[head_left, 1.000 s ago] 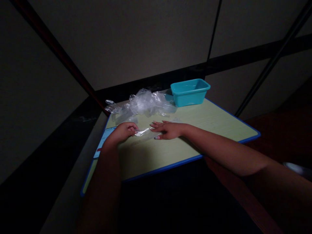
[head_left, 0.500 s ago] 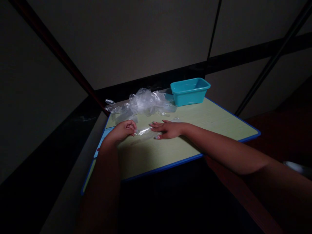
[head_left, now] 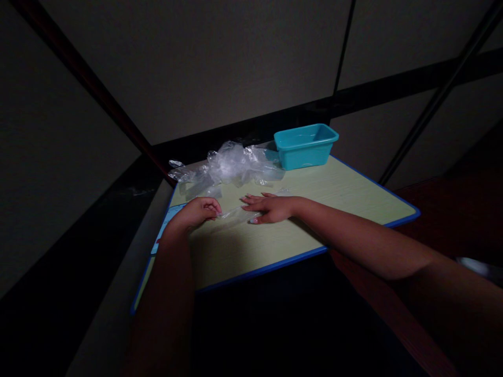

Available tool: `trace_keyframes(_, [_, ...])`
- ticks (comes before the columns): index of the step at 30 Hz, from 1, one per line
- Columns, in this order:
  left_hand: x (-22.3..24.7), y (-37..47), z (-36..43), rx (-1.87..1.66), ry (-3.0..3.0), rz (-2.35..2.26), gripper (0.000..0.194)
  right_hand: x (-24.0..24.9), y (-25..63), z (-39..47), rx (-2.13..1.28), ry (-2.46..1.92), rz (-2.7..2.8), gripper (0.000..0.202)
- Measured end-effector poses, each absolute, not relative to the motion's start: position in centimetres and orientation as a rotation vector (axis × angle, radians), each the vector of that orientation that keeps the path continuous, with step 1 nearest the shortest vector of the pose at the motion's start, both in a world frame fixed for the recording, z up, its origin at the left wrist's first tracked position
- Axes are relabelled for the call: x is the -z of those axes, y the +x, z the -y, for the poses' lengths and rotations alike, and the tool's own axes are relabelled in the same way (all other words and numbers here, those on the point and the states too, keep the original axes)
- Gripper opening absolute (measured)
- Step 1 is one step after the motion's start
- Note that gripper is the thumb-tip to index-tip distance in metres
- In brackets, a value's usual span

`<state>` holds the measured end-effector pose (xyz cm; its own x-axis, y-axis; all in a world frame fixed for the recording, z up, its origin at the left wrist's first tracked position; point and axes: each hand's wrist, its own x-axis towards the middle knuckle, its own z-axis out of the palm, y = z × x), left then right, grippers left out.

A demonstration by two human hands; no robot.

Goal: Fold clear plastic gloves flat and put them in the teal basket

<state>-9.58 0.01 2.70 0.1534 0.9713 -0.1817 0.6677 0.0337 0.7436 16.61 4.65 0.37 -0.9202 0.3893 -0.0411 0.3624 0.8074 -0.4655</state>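
Here on the table [head_left: 271, 246], the film [head_left: 236, 216] stretches from the left hand [head_left: 205, 209] to beneath the right [head_left: 270, 209], long axis running left to right and slightly away. Left fingers curl tight, seemingly pinching its left end; right hand's spread flat on top, gripping nothing. Both touch it! Beyond: crumpled plastic heap [head_left: 233, 165], blue tub [head_left: 305, 153] just right.

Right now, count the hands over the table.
2: the left hand pinches one end of the clear plastic; the right hand lies spread on it, farther right. None seems hidden.
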Motion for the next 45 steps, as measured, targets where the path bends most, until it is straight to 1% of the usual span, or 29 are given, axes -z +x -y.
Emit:
trace_keyframes(5, [-2.3,-9.9,-0.2,-0.505,1.767,-1.581,0.011,-0.5,16.6,-4.5,-0.718,-0.645,2.955,0.068])
trace_keyframes(11, [-2.4,-9.6,-0.1,-0.469,1.772,-1.610,0.011,-0.6,16.6,-4.4,-0.704,-0.642,2.950,0.065])
trace_keyframes(13, [-2.6,-9.5,0.0,-0.463,1.779,-1.617,0.011,-0.7,16.6,-4.4,-0.717,-0.667,2.945,0.069])
trace_keyframes(17, [-2.7,-9.4,0.0,-0.452,1.782,-1.625,0.012,-0.7,16.6,-4.1,-0.766,-0.729,2.872,0.083])
trace_keyframes(20, [-2.5,-9.6,-0.1,-0.453,1.789,-1.628,0.013,-0.6,16.5,-4.0,-0.751,-0.729,2.878,0.085])
trace_keyframes(29, [-2.7,-9.7,-0.1,-0.349,1.814,-1.624,0.016,-0.3,16.3,-4.0,-0.625,-0.697,2.970,0.080])
trace_keyframes(37, [-3.0,-9.5,0.1,-0.352,1.800,-1.615,0.015,-0.4,16.3,-3.8,-0.580,-0.696,2.947,0.075])
trace_keyframes(42, [-3.2,-9.3,0.1,-0.330,1.783,-1.622,0.015,-0.5,15.8,-3.4,-0.338,-0.728,2.894,0.058])
trace_keyframes(45, [-3.2,-9.3,0.2,-0.334,1.799,-1.627,0.015,-0.1,15.3,-3.4,-0.280,-0.736,2.873,0.054])
